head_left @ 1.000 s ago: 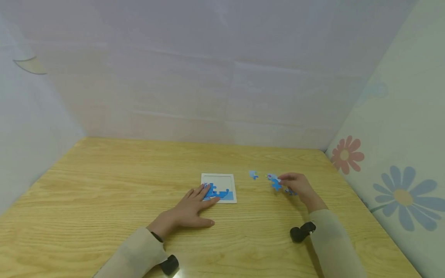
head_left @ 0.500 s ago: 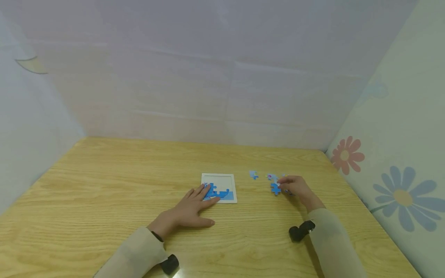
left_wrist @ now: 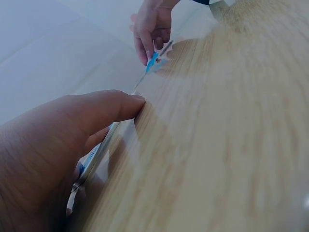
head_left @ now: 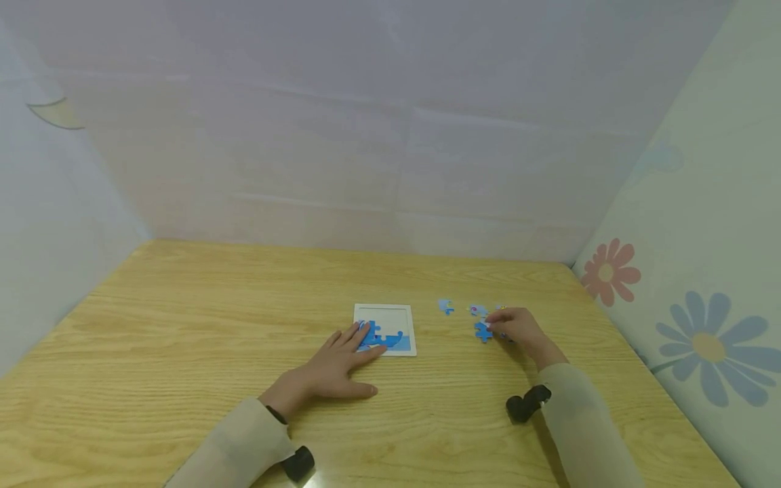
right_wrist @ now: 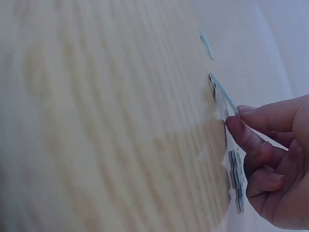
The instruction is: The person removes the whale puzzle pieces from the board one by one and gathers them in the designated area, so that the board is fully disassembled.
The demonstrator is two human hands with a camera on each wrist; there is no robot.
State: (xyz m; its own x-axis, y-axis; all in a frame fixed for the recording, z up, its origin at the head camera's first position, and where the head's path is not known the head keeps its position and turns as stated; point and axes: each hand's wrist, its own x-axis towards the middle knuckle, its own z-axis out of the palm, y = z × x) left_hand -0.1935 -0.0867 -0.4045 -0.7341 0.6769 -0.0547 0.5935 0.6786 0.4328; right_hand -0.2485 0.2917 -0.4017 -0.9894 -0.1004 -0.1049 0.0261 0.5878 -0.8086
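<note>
My left hand [head_left: 332, 366] lies spread at the left side of a white square puzzle tray [head_left: 410, 315], its fingers resting over the lower left part. Blue joined puzzle pieces [head_left: 390, 341] fill the lower part of the tray; some of them are hidden under the fingers. To the right, my right hand [head_left: 521, 330] pinches a blue puzzle piece [head_left: 483, 332] between thumb and finger. In the right wrist view the pinched puzzle piece [right_wrist: 222, 93] appears edge-on, tilted, with its far end close to the tabletop.
A loose pale-blue puzzle piece [head_left: 446, 307] lies right of the tray. Another light piece [head_left: 476, 310] lies just behind the pinched one. More pieces [right_wrist: 236, 176] lie under the right hand, partly hidden. Fabric walls stand behind and beside the wooden table [head_left: 256, 291].
My right hand has come down slightly and towards me with the blue piece, uncovering a bit more of the pieces behind it. The left hand stays in place on the tray.
</note>
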